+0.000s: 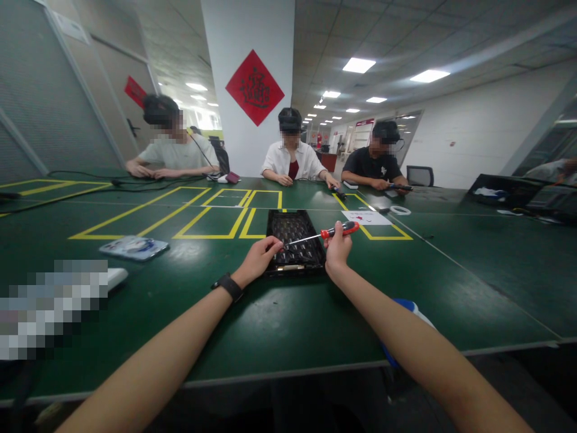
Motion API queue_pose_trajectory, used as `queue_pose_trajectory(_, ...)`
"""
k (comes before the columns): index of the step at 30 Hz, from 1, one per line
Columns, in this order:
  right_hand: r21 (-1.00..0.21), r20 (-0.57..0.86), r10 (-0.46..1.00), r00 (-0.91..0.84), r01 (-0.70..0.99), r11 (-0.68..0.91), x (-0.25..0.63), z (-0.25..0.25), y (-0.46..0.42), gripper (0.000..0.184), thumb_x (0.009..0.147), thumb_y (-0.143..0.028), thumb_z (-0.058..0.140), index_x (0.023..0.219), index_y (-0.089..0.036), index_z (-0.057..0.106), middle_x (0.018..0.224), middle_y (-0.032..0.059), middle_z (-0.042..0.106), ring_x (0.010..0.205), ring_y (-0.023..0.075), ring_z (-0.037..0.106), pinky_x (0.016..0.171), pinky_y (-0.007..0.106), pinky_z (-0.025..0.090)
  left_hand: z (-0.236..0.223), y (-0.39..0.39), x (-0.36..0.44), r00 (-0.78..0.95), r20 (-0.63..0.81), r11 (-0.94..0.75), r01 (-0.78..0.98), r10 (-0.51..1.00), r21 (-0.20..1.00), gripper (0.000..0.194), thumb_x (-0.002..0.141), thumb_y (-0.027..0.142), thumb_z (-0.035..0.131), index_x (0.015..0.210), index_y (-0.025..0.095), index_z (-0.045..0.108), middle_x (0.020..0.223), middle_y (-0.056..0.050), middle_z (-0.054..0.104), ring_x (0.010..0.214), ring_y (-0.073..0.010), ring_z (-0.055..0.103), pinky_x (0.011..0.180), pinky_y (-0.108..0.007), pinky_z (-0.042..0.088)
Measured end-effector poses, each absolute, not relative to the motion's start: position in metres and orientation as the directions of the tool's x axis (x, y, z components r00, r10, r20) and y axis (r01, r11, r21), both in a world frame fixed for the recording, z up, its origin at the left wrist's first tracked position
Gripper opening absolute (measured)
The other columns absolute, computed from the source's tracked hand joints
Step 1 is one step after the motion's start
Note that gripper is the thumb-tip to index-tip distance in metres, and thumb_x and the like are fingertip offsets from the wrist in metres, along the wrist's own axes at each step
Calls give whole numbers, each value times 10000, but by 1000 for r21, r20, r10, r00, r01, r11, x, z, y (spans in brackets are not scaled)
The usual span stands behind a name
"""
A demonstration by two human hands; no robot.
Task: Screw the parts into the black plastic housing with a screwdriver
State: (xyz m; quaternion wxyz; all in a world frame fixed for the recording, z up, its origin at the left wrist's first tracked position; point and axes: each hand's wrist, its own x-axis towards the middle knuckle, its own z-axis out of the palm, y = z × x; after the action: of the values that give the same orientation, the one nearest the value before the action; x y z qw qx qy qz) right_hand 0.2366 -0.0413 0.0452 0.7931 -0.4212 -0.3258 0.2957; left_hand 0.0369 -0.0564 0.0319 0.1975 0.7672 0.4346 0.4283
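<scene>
A screwdriver [347, 229] with a red and black handle is in my right hand [338, 248], fingers wrapped round the handle. Its thin metal shaft slants left and slightly down over a black open case [295, 269], which has a ribbed or patterned inside. My left hand [260, 258], with a dark band on the wrist, is closed in a pinch at the case's left side, right by the screwdriver's tip. Whatever lies between those fingertips is too small to make out. The case lies flat on the green table [216, 337], near its front edge.
A phone-like flat object [134, 247] lies to the left, with a blurred-out pale item [49, 310] nearer. Beyond the case are a white sheet [366, 218] and a roll of tape [400, 210]. A blue and white object [408, 305] is partly under my right forearm. Several people sit opposite.
</scene>
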Motion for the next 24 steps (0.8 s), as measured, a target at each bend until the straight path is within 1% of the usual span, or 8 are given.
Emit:
queue_pose_trajectory(7,-865,274,751,600,-187,465,236,45,-41,368,769,-528,504,634,-199,406,402,-86,395,343,63,386,362,200,324,32,-57,37,252,481,-538,505,839,674,354,866,454,393,754,168,571,738,-3,584,736,-151,539,703,-258,391)
queue_pose_trajectory(19,-862,277,765,582,-201,466,235,47,-44,381,763,-541,508,631,-198,404,398,-87,376,349,66,391,366,199,322,30,-55,35,262,484,-544,520,835,658,384,871,469,374,757,164,578,734,-11,598,733,-157,546,705,-267,398)
queue_pose_trajectory(24,-856,317,755,574,-170,488,233,50,-47,376,774,-542,489,652,-198,402,405,-90,382,346,62,383,371,198,318,30,-56,35,254,483,-539,525,838,658,383,872,465,374,756,163,579,741,-12,601,727,-156,541,701,-267,396)
